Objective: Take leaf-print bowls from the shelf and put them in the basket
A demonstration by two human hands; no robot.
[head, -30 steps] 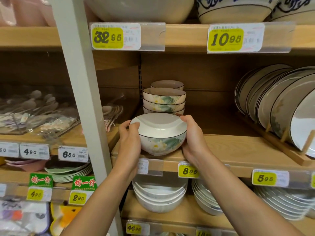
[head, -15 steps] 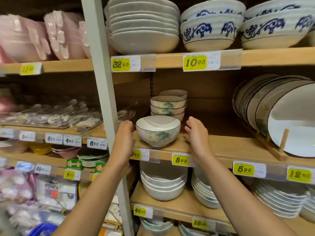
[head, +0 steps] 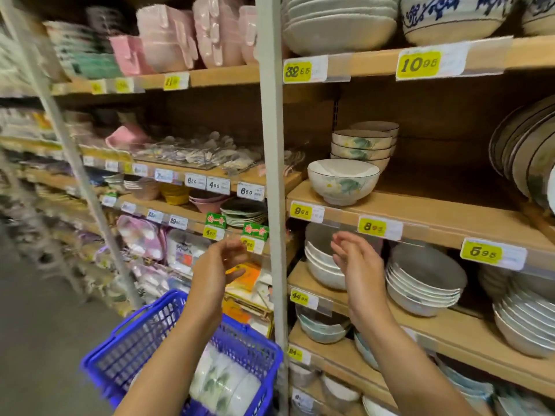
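A single leaf-print bowl (head: pixel 343 181) stands upright near the front edge of the wooden shelf (head: pixel 420 211). Behind it rises a stack of leaf-print bowls (head: pixel 362 147), with another bowl further back. Below and left, a blue basket (head: pixel 144 334) sits on the floor with several leaf-print bowls (head: pixel 223 382) lying in it. My left hand (head: pixel 214 265) and my right hand (head: pixel 356 265) hover empty below the shelf edge, palms facing each other, fingers loosely bent. Neither touches a bowl.
A grey upright post (head: pixel 271 175) runs between my hands and splits the shelving. Plates (head: pixel 528 157) stand in a rack at the right. White bowls (head: pixel 423 283) are stacked on the shelf below. Pink dishes (head: pixel 168 40) and large bowls fill the top shelf.
My hands let go of the front bowl, which stays on the shelf, and dropped below the shelf edge. The view swung left and down, bringing the basket into sight.
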